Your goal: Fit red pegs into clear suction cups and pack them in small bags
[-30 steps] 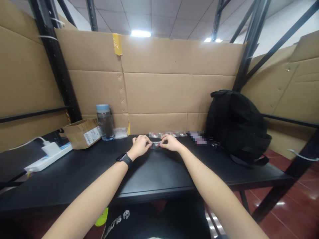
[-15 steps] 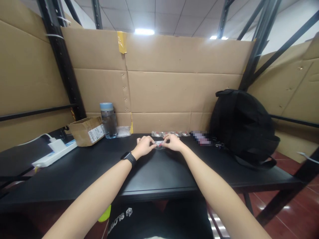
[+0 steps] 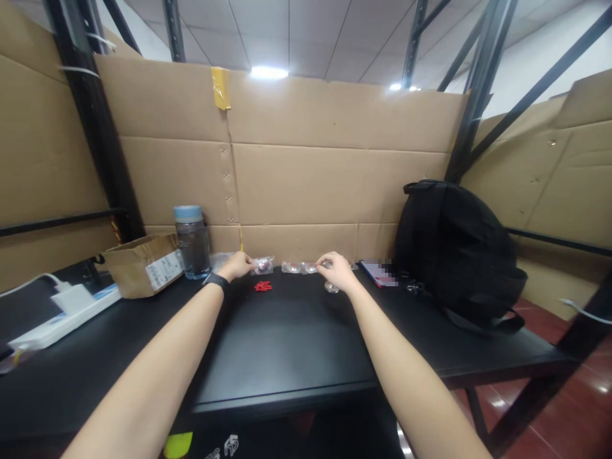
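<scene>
At the back of the black table, my left hand (image 3: 238,265) pinches the near edge of a small clear plastic bag (image 3: 263,264) with something silvery and red inside. A little pile of thin red pieces (image 3: 262,287) lies on the tabletop just in front of that bag. To the right, my right hand (image 3: 337,271) is closed, its fingertips drawn together by the row of clear packets (image 3: 301,268). Beneath its palm shows a small round shiny thing (image 3: 331,288); whether the fingers hold anything is hidden.
On the left stand a water bottle (image 3: 192,245), an open cardboard box (image 3: 138,264) and a white power strip (image 3: 67,322) with a charger. A black backpack (image 3: 454,248) sits on the right beside a flat, partly blurred item (image 3: 375,273). Cardboard (image 3: 306,185) walls the back.
My hands have moved apart from the shared packet at the middle, the left going leftward. The red pile and the round shiny thing now show on the table. The view has shifted slightly.
</scene>
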`<action>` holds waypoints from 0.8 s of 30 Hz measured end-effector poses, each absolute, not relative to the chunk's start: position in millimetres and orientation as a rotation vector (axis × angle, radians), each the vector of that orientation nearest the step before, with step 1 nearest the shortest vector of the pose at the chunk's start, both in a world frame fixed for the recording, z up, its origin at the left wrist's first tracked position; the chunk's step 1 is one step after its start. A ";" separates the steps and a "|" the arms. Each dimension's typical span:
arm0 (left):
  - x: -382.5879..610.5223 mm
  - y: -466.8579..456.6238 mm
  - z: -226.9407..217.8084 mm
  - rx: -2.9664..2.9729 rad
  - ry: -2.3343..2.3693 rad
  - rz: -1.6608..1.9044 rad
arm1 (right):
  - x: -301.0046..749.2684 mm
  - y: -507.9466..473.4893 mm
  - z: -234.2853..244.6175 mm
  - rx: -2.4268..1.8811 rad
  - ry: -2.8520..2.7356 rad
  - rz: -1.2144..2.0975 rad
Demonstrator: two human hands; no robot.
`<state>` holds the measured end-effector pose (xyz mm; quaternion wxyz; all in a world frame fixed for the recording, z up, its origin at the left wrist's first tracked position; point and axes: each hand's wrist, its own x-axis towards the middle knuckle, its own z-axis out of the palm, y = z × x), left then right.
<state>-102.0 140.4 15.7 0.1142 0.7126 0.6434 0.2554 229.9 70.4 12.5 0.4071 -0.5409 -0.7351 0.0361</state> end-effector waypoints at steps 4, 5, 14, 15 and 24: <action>-102.1 162.5 8.8 2.082 1.995 0.608 | 230.7 67.6 15.7 -1.377 -1.853 0.077; -97.6 164.4 6.1 2.095 2.016 0.590 | 230.4 66.6 16.4 -1.381 -1.859 0.077; -64.1 153.6 -10.3 2.359 2.131 0.605 | 233.5 55.2 23.8 -1.534 -1.931 0.038; -62.7 152.9 -11.1 2.388 2.104 0.568 | 235.2 54.9 23.6 -1.583 -1.959 0.039; -55.9 152.0 -12.1 2.535 1.926 0.454 | 252.8 67.1 7.7 -1.745 -2.189 0.257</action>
